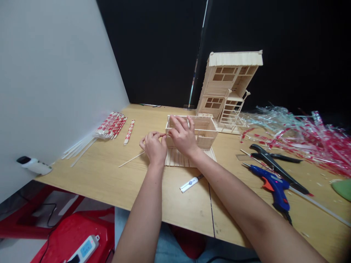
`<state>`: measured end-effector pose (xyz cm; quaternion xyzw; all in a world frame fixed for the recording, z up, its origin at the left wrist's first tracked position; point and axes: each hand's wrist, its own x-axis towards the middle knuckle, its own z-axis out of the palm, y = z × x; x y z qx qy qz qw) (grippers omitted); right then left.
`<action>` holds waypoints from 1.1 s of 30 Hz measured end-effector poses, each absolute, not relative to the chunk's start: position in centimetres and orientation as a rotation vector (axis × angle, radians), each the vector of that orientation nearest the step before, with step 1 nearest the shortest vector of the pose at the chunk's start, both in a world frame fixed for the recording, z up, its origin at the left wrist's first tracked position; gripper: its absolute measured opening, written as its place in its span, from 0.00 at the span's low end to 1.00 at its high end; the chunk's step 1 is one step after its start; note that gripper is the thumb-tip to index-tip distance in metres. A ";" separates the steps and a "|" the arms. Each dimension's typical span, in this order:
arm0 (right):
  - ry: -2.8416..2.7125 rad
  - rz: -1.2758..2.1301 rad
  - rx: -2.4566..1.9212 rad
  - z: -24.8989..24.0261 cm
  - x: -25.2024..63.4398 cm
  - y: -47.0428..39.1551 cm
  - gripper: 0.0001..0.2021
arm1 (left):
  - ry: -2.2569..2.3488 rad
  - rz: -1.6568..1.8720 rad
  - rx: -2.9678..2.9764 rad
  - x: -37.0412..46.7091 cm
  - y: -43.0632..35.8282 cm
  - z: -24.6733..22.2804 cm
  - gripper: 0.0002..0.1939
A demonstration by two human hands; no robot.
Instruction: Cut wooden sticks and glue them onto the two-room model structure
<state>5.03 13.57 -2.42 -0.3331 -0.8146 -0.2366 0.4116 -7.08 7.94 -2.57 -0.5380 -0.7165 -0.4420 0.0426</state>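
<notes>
A small open-topped frame of thin wooden sticks (206, 133) stands on the table, on a base of sticks laid side by side (178, 159). My left hand (155, 146) is at the frame's left corner, its thumb and index finger pinched together there; what lies between them is too small to make out. My right hand (182, 135) reaches over the frame's left part, thumb near the same corner and the other fingers spread over the top edge. A loose thin stick (131, 160) sticks out on the table beside my left hand.
A two-storey stick house (233, 87) stands at the back. Right: plastic wrappers (309, 138), black-handled tool (276, 168), blue glue gun (270, 182). Nearer lies a white-handled item (189, 184). Left: wrapped chopsticks (111, 126), one apart (129, 132), white glue sticks (79, 148).
</notes>
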 end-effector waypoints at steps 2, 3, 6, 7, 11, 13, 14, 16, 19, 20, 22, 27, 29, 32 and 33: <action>-2.056 -0.584 -0.846 -2.5 5.0 13.6 0.11 | -2.182 -1.360 -1.648 -7.1 7.9 -2.6 0.06; -2.056 -0.584 -0.847 -2.5 4.9 13.6 0.10 | -2.179 -1.363 -1.650 -7.1 7.9 -2.6 0.06; -2.041 -0.588 -0.850 -2.6 4.9 13.5 0.11 | -2.176 -1.360 -1.652 -7.1 7.9 -2.6 0.06; -2.035 -0.582 -0.851 -2.5 5.0 13.4 0.11 | -2.175 -1.358 -1.651 -7.1 7.9 -2.6 0.06; -2.014 -0.518 -0.824 -1.8 6.0 13.1 0.13 | -2.166 -1.361 -1.644 -7.1 7.9 -2.7 0.06; -1.984 -0.481 -0.836 -1.0 6.9 13.0 0.13 | -2.160 -1.381 -1.641 -7.1 7.8 -2.6 0.06; -1.959 -0.461 -0.862 -0.5 7.4 12.9 0.13 | -2.158 -1.395 -1.635 -7.1 7.8 -2.5 0.06; -1.896 -0.421 -0.938 0.6 8.4 12.9 0.11 | -2.147 -1.431 -1.617 -7.0 7.6 -2.4 0.06; -1.836 -0.367 -1.049 2.1 9.8 13.0 0.08 | -2.100 -1.510 -1.611 -7.0 7.5 -2.3 0.06; -1.828 -0.339 -1.094 2.5 10.2 13.0 0.07 | -2.077 -1.550 -1.632 -7.0 7.6 -2.3 0.06; -1.819 -0.248 -1.196 3.2 10.9 13.1 0.07 | -2.043 -1.656 -1.693 -6.9 7.7 -2.5 0.08; -1.849 -0.067 -1.295 4.0 11.8 13.2 0.07 | -2.217 -2.191 -1.753 -5.3 8.1 -3.4 0.12; -1.908 -0.061 -1.286 4.1 11.7 13.1 0.06 | -2.325 -2.524 -1.696 -4.4 8.2 -3.6 0.14; -2.024 -0.066 -1.268 4.0 11.3 12.9 0.05 | -2.345 -2.952 -1.532 -2.9 8.2 -3.3 0.15; -2.064 -0.070 -1.265 3.8 11.2 12.8 0.05 | -2.327 -3.057 -1.465 -2.5 8.2 -3.1 0.14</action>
